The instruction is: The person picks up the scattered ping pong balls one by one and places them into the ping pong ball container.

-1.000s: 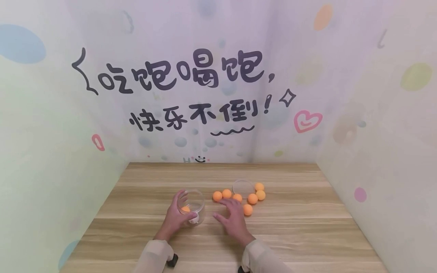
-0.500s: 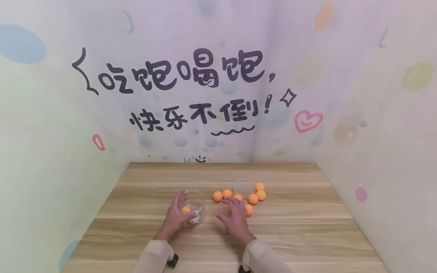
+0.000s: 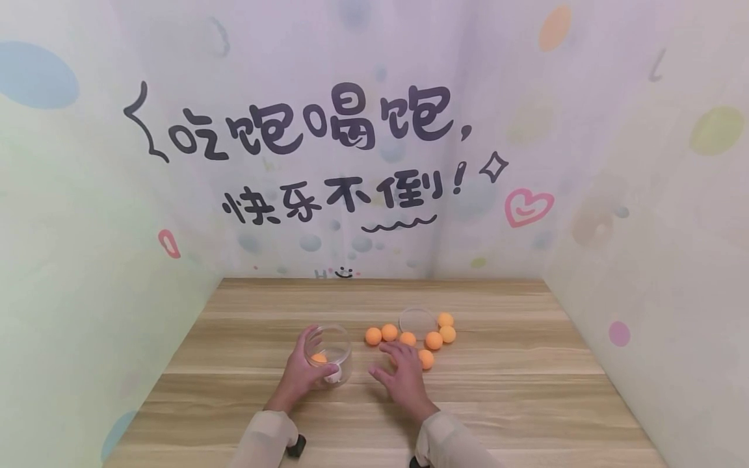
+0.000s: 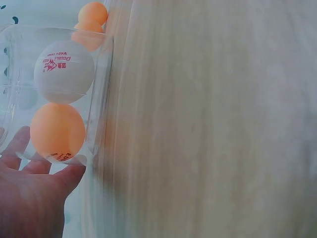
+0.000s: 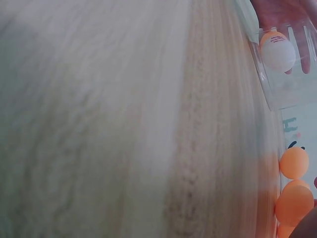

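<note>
My left hand holds a clear round jar around its side, fingers behind and thumb in front. Inside lie a white ping-pong ball with red print and an orange ping-pong ball. To the right, my right hand is low over the table, its fingers bent loosely and thumb apart. A bit of an orange ball shows between thumb and fingers, the rest hidden by the hand. In the right wrist view the thumb overlaps a near orange ball.
Several loose orange balls lie on the wooden table just beyond and beside my right hand. Among them rests a clear round lid-like disc. A printed wall sheet closes off the back, and pale walls stand at both sides.
My right hand has shifted slightly to the right, and a sliver of orange ball now shows between its thumb and fingers. The left hand and jar have stayed still.
</note>
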`<state>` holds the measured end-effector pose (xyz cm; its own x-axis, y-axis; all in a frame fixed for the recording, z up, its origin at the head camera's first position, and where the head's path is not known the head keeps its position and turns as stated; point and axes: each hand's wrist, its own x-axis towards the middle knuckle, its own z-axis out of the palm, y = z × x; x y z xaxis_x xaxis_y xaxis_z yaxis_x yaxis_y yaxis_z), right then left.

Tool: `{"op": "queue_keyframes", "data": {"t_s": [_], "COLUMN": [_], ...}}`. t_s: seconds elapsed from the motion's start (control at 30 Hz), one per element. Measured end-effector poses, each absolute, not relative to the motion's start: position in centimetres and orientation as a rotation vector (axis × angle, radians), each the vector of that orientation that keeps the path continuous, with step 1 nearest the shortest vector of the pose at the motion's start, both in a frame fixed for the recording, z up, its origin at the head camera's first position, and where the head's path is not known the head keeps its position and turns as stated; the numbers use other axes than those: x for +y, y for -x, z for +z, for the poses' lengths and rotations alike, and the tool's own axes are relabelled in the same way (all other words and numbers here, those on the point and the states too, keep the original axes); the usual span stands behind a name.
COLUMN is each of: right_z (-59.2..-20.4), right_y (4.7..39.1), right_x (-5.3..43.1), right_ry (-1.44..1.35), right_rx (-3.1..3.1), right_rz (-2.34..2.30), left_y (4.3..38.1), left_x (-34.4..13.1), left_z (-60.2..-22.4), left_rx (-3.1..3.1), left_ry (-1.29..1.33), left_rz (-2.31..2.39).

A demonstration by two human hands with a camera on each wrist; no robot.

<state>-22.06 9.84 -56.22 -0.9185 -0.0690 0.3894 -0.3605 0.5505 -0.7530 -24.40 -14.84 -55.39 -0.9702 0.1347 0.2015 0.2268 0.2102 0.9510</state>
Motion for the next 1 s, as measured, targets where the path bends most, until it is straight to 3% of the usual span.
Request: {"op": "queue_keyframes", "data": {"t_s": [0.33,1.0], "right_z": [-56.7,-57.8], "right_y": [22.0,22.0], "right_x": [9.8,9.6], "right_ry": [-0.38,-0.393], "right_rx": [-2.48,-2.561], "right_rz": [1.314,1.358], "left_y": [24.5,22.8], "left_x": [-15.0,-14.6], "left_z": [-55.7,-52.1], "left_rx": [-2.396,-2.422], "left_ry": [0.341,0.364], "left_rz": [-1.902,-1.953]}}
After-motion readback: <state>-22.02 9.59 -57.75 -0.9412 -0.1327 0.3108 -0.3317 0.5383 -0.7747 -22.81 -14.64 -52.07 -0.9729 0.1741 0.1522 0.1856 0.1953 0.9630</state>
